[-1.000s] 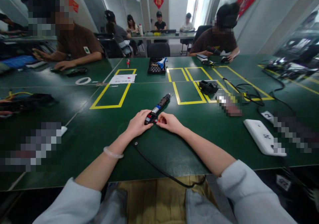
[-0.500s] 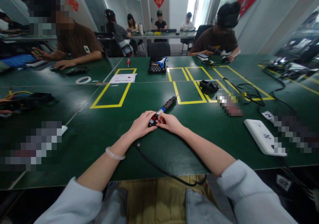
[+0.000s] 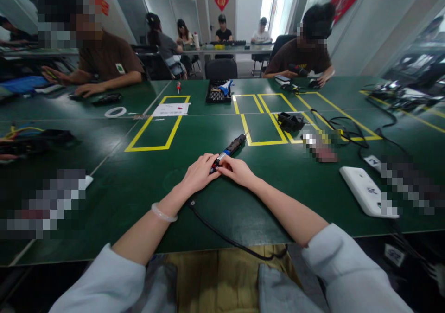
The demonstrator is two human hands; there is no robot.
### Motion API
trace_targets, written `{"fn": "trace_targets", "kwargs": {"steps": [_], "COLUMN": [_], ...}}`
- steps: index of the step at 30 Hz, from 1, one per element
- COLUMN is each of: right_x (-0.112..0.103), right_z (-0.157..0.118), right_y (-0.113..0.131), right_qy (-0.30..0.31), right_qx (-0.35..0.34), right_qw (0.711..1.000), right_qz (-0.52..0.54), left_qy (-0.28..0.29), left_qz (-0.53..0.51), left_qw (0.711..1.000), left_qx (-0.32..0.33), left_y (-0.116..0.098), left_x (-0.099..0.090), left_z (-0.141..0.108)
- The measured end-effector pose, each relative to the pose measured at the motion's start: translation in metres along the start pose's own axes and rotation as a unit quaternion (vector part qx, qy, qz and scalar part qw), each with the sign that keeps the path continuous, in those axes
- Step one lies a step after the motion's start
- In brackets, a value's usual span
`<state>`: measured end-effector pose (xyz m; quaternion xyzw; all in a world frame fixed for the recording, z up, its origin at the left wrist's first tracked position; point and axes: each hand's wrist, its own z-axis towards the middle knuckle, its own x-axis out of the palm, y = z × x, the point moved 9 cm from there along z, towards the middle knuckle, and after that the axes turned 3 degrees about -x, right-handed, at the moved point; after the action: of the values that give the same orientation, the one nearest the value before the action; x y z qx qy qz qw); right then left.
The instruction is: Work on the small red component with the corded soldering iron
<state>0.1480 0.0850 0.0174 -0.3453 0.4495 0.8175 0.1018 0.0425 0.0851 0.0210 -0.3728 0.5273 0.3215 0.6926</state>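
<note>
An opened, dark, elongated power tool [image 3: 233, 147] lies tilted on the green table, its thin tip pointing away to the right. A blue band and a silver part show along its middle. My left hand [image 3: 200, 173] is closed around its near end, thumb on the near side. My right hand [image 3: 237, 170] has its fingers pinched at the small red and black inner parts close to my left thumb. What exactly the right fingertips hold is hidden. A black cable [image 3: 222, 234] runs from below my left hand to the table's front edge.
A black tray [image 3: 219, 98] with a blue item stands at the back. A black plastic part [image 3: 291, 122] lies to the right, before a white power bank-like box [image 3: 366, 190]. White paper [image 3: 171, 109] and a tape roll [image 3: 116, 112] lie left. Two co-workers sit opposite.
My left hand has shifted slightly right and its fingers cover more of the tool's inner parts. The right hand stays nearly in place, its fingertips a little further up. The tool has barely moved.
</note>
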Motion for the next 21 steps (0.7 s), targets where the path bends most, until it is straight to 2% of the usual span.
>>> {"fn": "trace_targets", "kwargs": {"steps": [5,9,12,15,21], "right_x": [-0.001,-0.001,-0.002,-0.003,-0.001], "right_z": [-0.001,0.0,0.0,0.0,-0.001], "right_y": [0.0,-0.004,-0.005,-0.005,-0.008], "right_qy": [0.003,0.005,0.006,0.01,0.021], "right_qx": [-0.011,-0.001,0.0,0.002,0.011], "right_qw": [1.0,1.0,1.0,1.0,1.0], "right_qz": [0.0,-0.007,-0.011,-0.009,-0.009], "left_qy": [-0.005,-0.004,-0.002,-0.002,-0.017], "left_qz": [0.014,0.028,0.031,0.03,0.063], "left_qw": [1.0,0.999,0.998,0.992,0.964], "left_qx": [0.005,-0.016,-0.063,-0.122,-0.256], "left_y": [0.006,0.03,0.064,0.109,0.199], "left_x": [-0.005,-0.008,-0.011,-0.016,-0.036], "left_z": [0.0,0.0,0.001,-0.002,-0.024]}}
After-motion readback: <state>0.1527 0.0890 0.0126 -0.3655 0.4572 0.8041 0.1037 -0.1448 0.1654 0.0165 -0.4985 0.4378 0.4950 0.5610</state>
